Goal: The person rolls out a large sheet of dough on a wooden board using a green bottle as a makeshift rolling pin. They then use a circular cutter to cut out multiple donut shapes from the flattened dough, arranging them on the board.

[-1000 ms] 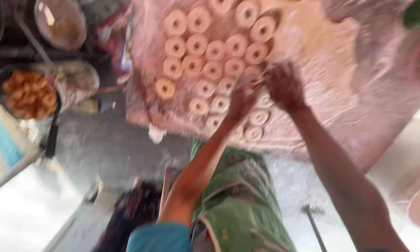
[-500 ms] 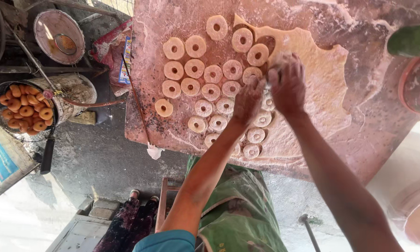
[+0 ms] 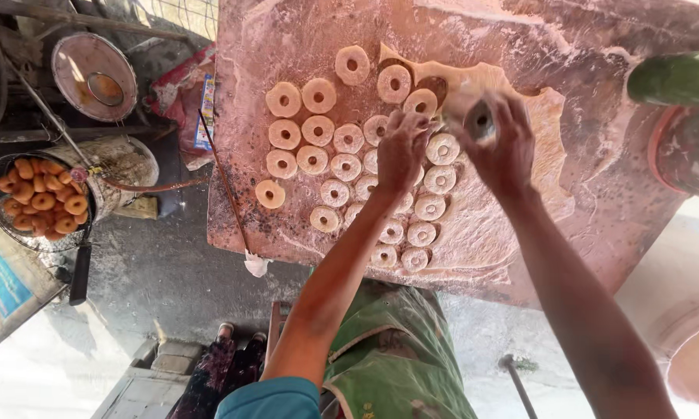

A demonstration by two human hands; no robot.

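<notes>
While the right hand grips a small round metal cutter in its closed fingers above the rolled-out dough sheet, the left hand hovers just beside it over the cut rings, fingers bunched, though I cannot tell whether they pinch anything. The rings lie in rows on the floured board, left of the uncut dough, and a thin stick lies along the board's left edge. Well apart on the left, a wire basket holds fried rings beside a pot.
</notes>
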